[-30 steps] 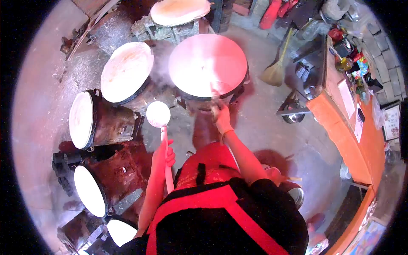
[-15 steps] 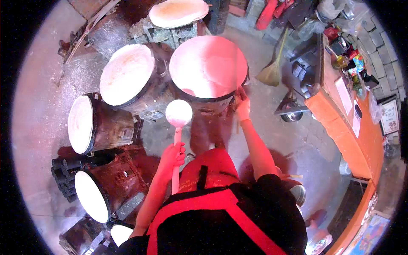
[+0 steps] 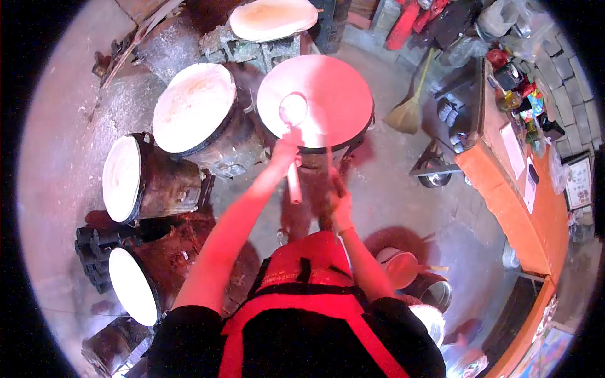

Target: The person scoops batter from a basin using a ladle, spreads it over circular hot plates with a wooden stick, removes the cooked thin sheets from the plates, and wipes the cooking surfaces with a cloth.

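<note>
A ladle (image 3: 293,109) with a round pale bowl is in my left hand (image 3: 287,152), closed around its handle. Its bowl is over the near-left part of a round griddle (image 3: 345,94); whether they touch I cannot tell. The griddle sits on a drum-shaped stove and looks coated with a smooth pale layer, half in pink light. My right hand (image 3: 340,203) is closed just in front of the griddle's near edge. From its fingers a long thin stick (image 3: 329,160) points up toward the rim; the kind of tool is unclear.
More drum stoves carry pale round tops, such as a tilted-looking griddle (image 3: 194,107) and another griddle (image 3: 121,178) at left. A broom (image 3: 406,114) leans behind right. An orange-sided counter (image 3: 510,195) holds bottles and packets. Pots and a bucket (image 3: 397,266) stand beside my right arm.
My left hand has carried the ladle up and forward over the griddle. My right hand has drawn back toward me and left, away from the griddle's right edge, still holding the stick.
</note>
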`<action>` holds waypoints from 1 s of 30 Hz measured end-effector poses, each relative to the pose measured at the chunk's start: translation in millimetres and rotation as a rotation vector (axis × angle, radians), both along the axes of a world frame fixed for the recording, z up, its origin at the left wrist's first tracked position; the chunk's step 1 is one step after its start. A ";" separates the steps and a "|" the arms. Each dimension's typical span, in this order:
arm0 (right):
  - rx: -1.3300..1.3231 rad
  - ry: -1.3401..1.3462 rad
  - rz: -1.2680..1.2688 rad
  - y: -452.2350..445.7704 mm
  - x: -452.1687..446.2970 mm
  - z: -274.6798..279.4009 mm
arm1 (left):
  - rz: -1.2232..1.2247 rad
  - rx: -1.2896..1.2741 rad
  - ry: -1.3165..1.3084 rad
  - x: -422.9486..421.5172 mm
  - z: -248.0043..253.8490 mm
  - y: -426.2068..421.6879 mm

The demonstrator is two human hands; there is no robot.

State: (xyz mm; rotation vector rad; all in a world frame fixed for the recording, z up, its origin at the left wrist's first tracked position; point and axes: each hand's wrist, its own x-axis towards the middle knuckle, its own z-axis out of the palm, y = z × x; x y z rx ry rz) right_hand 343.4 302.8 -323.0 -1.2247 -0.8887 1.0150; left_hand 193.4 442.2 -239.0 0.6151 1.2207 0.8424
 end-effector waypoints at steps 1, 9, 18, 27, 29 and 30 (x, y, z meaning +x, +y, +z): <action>0.010 0.163 0.070 4.5 -13.9 -25.0 | 0.034 0.001 0.009 12.2 -8.7 0.3; -0.156 0.265 0.096 33.7 58.9 41.0 | -0.041 -0.396 -1.086 -55.3 109.2 -36.5; -0.209 -0.334 0.381 -5.3 57.6 37.9 | 0.247 -0.467 -0.771 -98.7 97.8 -106.9; -0.241 -0.627 0.795 11.9 48.5 97.5 | 0.846 -0.352 -0.837 -135.0 74.9 -230.0; 0.085 -0.632 0.883 29.8 -6.5 108.4 | 0.971 -0.327 -0.891 -149.7 71.1 -245.0; 0.191 -0.639 0.862 42.8 -38.4 113.8 | 1.024 -0.308 -0.921 -156.7 69.0 -248.4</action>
